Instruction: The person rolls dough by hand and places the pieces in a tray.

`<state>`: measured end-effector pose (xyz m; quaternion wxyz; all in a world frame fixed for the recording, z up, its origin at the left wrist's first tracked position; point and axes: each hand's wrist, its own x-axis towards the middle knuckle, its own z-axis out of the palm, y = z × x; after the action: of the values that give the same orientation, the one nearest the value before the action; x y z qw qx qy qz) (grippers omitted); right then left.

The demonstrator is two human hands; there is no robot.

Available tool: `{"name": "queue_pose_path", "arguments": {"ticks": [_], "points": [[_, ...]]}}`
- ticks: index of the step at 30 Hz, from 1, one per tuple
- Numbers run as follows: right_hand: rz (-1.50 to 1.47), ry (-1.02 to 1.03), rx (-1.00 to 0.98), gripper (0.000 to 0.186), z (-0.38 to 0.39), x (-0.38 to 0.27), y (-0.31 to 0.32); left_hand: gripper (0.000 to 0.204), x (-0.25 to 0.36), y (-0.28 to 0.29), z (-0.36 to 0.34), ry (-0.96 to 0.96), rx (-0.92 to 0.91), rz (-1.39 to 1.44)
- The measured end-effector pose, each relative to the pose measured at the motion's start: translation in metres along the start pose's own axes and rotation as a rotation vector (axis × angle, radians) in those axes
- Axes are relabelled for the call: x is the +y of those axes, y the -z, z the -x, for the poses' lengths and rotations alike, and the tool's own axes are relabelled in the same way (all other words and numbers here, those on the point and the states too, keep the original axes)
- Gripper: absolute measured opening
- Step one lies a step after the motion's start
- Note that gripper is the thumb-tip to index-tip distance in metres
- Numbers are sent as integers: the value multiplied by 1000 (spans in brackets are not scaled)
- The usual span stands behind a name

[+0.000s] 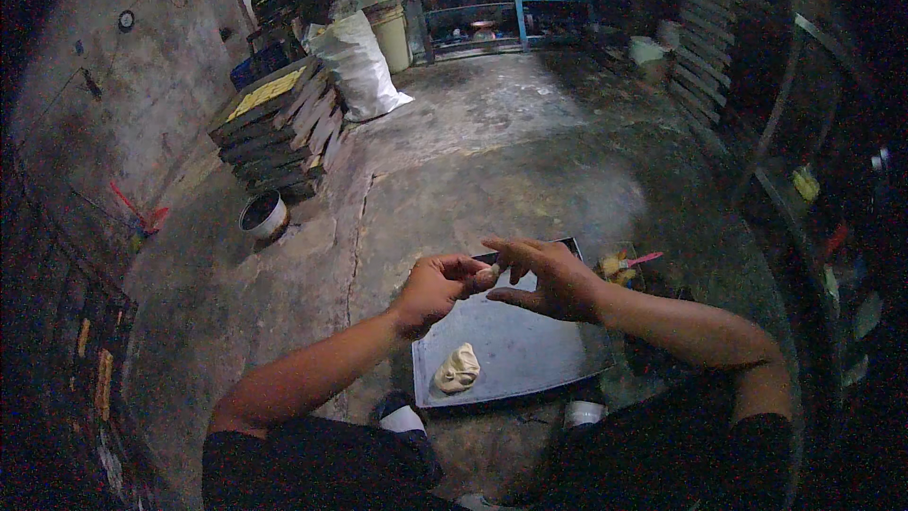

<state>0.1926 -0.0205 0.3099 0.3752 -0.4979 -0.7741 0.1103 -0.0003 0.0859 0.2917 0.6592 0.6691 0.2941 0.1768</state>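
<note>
Above a flat grey metal tray (534, 360), my left hand (433, 291) is closed in a pinch on a small pale piece of what looks like dough (493, 270). Facing it from the other side is my right hand (558, 279), its thumb and fingers apart. The right fingertips come close to the small piece; whether they touch it I cannot tell. A larger smooth lump of cream-coloured dough (459, 369) lies on the tray's near left part. My hands hide the far part of the tray.
Right of the tray lies a pink-handled tool (645, 258) by some yellowish items. A white pot (264, 216) stands on the floor to the left, before stacked trays (274, 123) and a white sack (355, 66). Dark racks line the right side.
</note>
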Motion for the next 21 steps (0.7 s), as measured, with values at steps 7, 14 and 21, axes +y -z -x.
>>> {"name": "queue_pose_path", "arguments": {"ticks": [7, 14, 21], "points": [[125, 130, -51, 33, 3, 14, -2, 39, 5, -5, 3, 97, -105, -17], [442, 261, 62, 34, 17, 44, -42, 37, -40, -10, -16, 15, -147, 558], [-122, -217, 66, 53, 19, 9, -34, 26, -40, 4, -14, 179, -71, 182]]}}
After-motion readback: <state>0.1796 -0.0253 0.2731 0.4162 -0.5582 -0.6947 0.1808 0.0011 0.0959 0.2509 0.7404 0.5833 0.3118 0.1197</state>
